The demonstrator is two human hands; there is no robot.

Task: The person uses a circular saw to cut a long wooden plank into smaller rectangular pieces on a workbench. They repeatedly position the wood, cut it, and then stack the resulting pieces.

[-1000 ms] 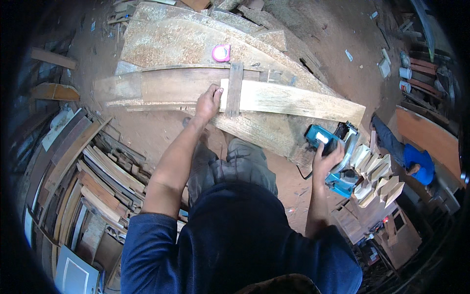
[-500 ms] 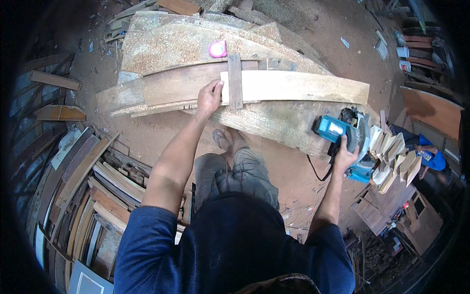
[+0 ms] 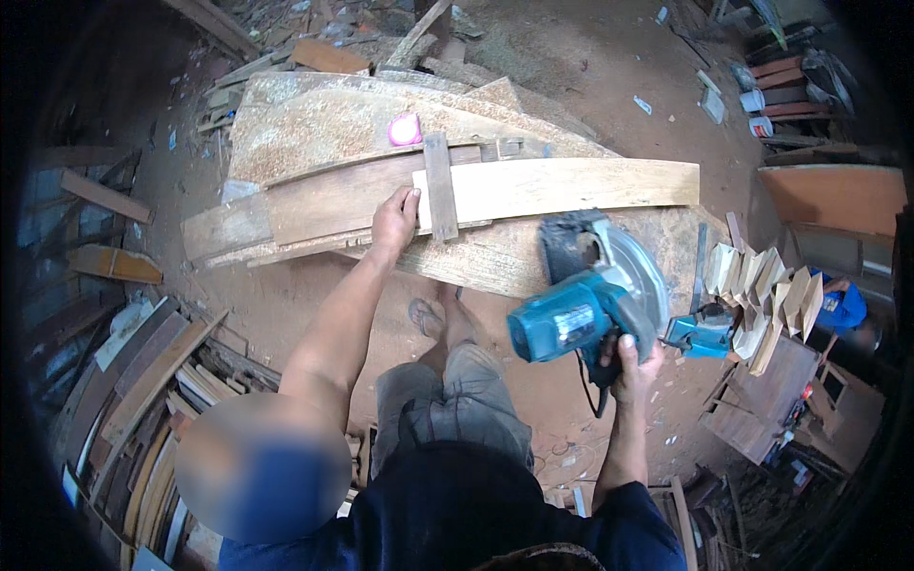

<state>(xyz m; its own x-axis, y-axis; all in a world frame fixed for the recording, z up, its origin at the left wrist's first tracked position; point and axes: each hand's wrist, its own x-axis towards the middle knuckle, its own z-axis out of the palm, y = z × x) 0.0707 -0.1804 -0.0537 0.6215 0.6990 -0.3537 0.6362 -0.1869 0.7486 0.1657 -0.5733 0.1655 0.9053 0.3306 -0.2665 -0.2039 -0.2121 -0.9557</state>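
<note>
My right hand [image 3: 633, 369] is wrapped round the rear handle of a teal circular saw [image 3: 571, 319], lifted off the bench, with its blade guard and base plate facing away from me. A dark cord loops below its grip. My left hand [image 3: 395, 221] is closed at the left end of a pale wooden board [image 3: 571, 181], thumb on top and fingers partly hidden. Across that board, just right of my left hand, lies a short dark wooden strip [image 3: 440, 186]. Under it, a long brown board [image 3: 333, 195] extends left.
Sawdust covers the wooden work surface [image 3: 314, 119], where a pink tape measure [image 3: 405, 129] lies. Another teal tool [image 3: 700, 333] rests near zigzag wood offcuts [image 3: 762, 285] at right. A person in blue [image 3: 843, 305] is at far right. Stacked planks [image 3: 152, 419] stand at left.
My right hand has raised the circular saw off the surface at right and brought it left and closer to me. My left hand stays at the board's end.
</note>
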